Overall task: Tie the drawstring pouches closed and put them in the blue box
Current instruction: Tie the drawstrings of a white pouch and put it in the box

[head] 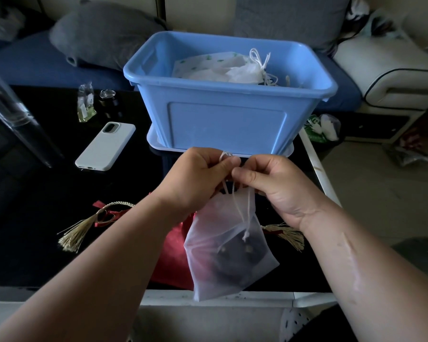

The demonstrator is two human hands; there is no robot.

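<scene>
The left hand [195, 176] and right hand [274, 186] are pinching the white drawstring [224, 155] of a translucent white fabric pouch [223, 262], which is hanging over the black surface [59, 193] at 6 o'clock from the blue plastic box [227, 124]. Its dark contents are showing only as a blur, and a red satin tasselled pouch [171, 255] is lying half hidden beneath it.

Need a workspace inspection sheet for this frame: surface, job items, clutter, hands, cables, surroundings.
Surface: black glossy table.
Job's things: translucent white pouch hanging from its drawstring; red pouch lying on the table beneath; blue box holding tied white pouches.
Clutter: phone, plastic packet, small dark jar.
Hands: left hand and right hand both pinch the drawstring above the pouch.
Cables: nothing seen.
Surroundings: sofa with grey cushion behind the box.
</scene>
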